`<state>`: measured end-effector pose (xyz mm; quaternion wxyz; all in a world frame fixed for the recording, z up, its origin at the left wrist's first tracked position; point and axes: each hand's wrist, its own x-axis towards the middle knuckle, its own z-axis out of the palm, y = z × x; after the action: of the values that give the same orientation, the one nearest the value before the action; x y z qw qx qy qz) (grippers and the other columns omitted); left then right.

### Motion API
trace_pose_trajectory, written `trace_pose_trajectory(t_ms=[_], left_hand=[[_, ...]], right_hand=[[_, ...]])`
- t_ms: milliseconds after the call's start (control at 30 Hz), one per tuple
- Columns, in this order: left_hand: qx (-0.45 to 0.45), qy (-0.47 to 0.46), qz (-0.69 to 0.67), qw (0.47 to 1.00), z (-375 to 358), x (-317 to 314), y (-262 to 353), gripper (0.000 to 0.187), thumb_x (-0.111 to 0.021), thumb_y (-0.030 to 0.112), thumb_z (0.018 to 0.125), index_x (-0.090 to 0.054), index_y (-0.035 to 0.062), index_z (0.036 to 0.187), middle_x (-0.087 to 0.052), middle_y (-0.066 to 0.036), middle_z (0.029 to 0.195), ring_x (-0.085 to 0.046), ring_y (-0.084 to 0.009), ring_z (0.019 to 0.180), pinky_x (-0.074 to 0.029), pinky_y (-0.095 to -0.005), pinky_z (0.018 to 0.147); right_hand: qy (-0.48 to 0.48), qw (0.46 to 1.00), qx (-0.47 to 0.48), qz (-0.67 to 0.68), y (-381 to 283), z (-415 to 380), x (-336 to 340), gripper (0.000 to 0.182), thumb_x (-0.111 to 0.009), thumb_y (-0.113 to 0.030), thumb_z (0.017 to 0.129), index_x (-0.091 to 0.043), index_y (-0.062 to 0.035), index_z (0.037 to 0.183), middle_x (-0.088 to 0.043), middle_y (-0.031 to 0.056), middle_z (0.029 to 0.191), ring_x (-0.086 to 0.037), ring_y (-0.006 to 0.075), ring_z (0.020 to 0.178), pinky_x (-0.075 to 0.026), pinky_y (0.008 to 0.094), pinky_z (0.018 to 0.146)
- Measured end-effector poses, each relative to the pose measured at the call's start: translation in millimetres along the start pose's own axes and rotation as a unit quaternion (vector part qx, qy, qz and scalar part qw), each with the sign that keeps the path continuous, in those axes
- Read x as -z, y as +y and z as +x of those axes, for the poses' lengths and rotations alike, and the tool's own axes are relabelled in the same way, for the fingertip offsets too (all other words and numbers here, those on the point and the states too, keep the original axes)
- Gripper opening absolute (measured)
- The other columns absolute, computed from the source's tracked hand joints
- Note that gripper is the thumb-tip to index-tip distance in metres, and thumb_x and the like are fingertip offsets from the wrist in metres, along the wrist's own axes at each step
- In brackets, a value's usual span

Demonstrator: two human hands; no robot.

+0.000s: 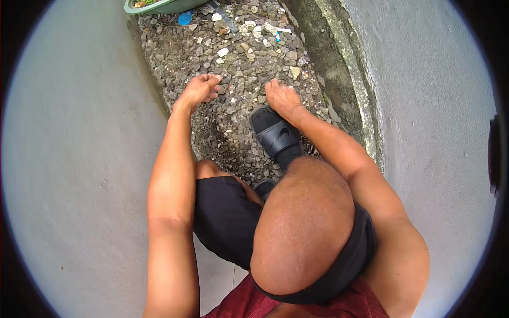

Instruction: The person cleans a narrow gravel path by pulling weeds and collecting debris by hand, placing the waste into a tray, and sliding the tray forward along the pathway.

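- The stones lie in a long bed between two grey surfaces, running from the top of the view down beneath the person's feet
- The left hand is over the left part of the bed, fingers curled, thumb and forefinger close together and pointing right; whether anything sits between them I cannot tell
- The right hand is low at the stones, just beyond the toe of the front sandal, fingers bent down and knuckles up; its fingertips are partly hidden, so I cannot tell if it has hold of a stone
- The two hands are apart, with stones showing between them
- The front sandal, black and worn over a black sock, rests on the stones; part of a second sandal shows behind it
- A bare knee rises between the arms, with black shorts and a dark red shirt below
- A green basin with something leafy inside is cut off by the top edge; a flat blue piece lies just below it
- Pale bits are scattered among the stones
- A mossy kerb borders the bed on the right
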<state>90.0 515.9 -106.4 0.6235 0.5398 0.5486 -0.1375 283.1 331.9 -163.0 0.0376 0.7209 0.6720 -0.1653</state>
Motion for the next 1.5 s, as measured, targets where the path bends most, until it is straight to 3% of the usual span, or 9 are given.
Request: trace_pose_trajectory(t_ms=[267, 400, 533, 667, 800, 933, 1200, 1333, 1500], left_hand=[[-0.016, -0.011, -0.023, 1.000, 10.4, -10.0, 7.8, 0.038, -0.061, 0.039, 0.088, -0.059, 0.0098, 0.112, -0.066, -0.002, 0.095, -0.057, -0.0089, 0.074, -0.044, -0.0264, 0.068], [-0.021, -0.027, -0.003, 0.999, 18.0, -8.7, 5.3, 0.040, -0.060, 0.041, 0.090, -0.058, 0.0099, 0.115, -0.064, 0.000, 0.092, -0.058, -0.0080, 0.072, -0.047, -0.0255, 0.068], [-0.016, -0.033, -0.003, 0.999, 20.5, -9.3, 8.3, 0.040, -0.060, 0.041, 0.089, -0.057, 0.0096, 0.115, -0.064, 0.000, 0.092, -0.058, -0.0077, 0.072, -0.046, -0.0254, 0.067], [-0.017, -0.037, -0.010, 0.999, 25.6, -8.8, 7.3, 0.041, -0.060, 0.040, 0.089, -0.057, 0.0086, 0.114, -0.065, -0.001, 0.094, -0.058, -0.0077, 0.071, -0.046, -0.0254, 0.066], [-0.013, -0.040, 0.002, 0.999, 28.1, -7.2, 4.8, 0.040, -0.060, 0.040, 0.089, -0.057, 0.0087, 0.115, -0.065, -0.001, 0.095, -0.058, -0.0084, 0.071, -0.046, -0.0253, 0.065], [-0.012, -0.030, -0.005, 0.999, 28.9, -8.1, 6.9, 0.038, -0.060, 0.039, 0.089, -0.058, 0.0086, 0.112, -0.065, -0.001, 0.092, -0.058, -0.0092, 0.070, -0.045, -0.0257, 0.065], [-0.009, -0.026, 0.002, 1.000, 33.5, -5.5, 3.8, 0.038, -0.059, 0.038, 0.090, -0.057, 0.0094, 0.115, -0.065, -0.001, 0.095, -0.057, -0.0087, 0.072, -0.045, -0.0258, 0.067], [-0.014, -0.028, 0.001, 1.000, 34.4, -4.5, 4.0, 0.037, -0.059, 0.038, 0.090, -0.058, 0.0093, 0.113, -0.064, -0.001, 0.094, -0.057, -0.0095, 0.073, -0.046, -0.0271, 0.067], [-0.008, -0.025, -0.012, 1.000, 37.8, -2.7, -4.8, 0.037, -0.059, 0.039, 0.090, -0.058, 0.0094, 0.113, -0.064, 0.000, 0.094, -0.058, -0.0100, 0.075, -0.045, -0.0278, 0.067]], right_hand=[[0.003, 0.988, -0.038, 0.153, 26.9, 5.4, 5.0, 0.026, -0.059, -0.022, 0.081, -0.055, -0.0007, 0.094, -0.061, 0.0163, 0.089, -0.063, 0.0383, 0.080, -0.052, 0.0424, 0.072], [0.039, 0.861, -0.277, 0.425, 44.3, -29.4, 8.9, 0.026, -0.062, -0.015, 0.077, -0.054, -0.0010, 0.097, -0.060, 0.0109, 0.076, -0.058, 0.0223, 0.070, -0.047, 0.0343, 0.068], [0.101, 0.783, -0.307, 0.531, 57.7, -49.3, -23.6, 0.024, -0.057, -0.014, 0.082, -0.054, -0.0007, 0.101, -0.058, 0.0035, 0.077, -0.054, 0.0131, 0.069, -0.045, 0.0276, 0.067], [0.046, 0.757, -0.317, 0.569, 52.5, -39.7, -12.7, 0.039, -0.046, -0.016, 0.086, -0.051, -0.0011, 0.121, -0.062, 0.0103, 0.086, -0.059, 0.0194, 0.078, -0.046, 0.0309, 0.075], [0.153, 0.814, -0.353, 0.436, 56.0, -35.9, -8.6, 0.050, -0.045, -0.018, 0.085, -0.045, -0.0045, 0.133, -0.064, 0.0221, 0.103, -0.061, 0.0356, 0.092, -0.045, 0.0404, 0.086], [0.062, 0.843, -0.299, 0.442, 53.3, -33.2, 16.2, 0.041, -0.044, -0.015, 0.084, -0.054, -0.0072, 0.123, -0.066, 0.0200, 0.094, -0.063, 0.0319, 0.084, -0.048, 0.0396, 0.079], [0.186, 0.881, -0.337, 0.277, 61.4, -28.9, 7.4, 0.018, -0.049, -0.012, 0.085, -0.054, 0.0009, 0.095, -0.063, 0.0242, 0.094, -0.060, 0.0431, 0.087, -0.047, 0.0487, 0.078], [0.080, 0.928, -0.321, 0.171, 74.4, -3.0, 4.0, 0.017, -0.052, -0.013, 0.086, -0.049, 0.0013, 0.096, -0.060, 0.0279, 0.095, -0.059, 0.0462, 0.086, -0.047, 0.0526, 0.077], [0.122, 0.943, -0.234, 0.203, 72.3, 13.6, 20.7, 0.018, -0.053, -0.015, 0.086, -0.051, -0.0006, 0.097, -0.061, 0.0254, 0.097, -0.059, 0.0453, 0.088, -0.047, 0.0527, 0.077]])
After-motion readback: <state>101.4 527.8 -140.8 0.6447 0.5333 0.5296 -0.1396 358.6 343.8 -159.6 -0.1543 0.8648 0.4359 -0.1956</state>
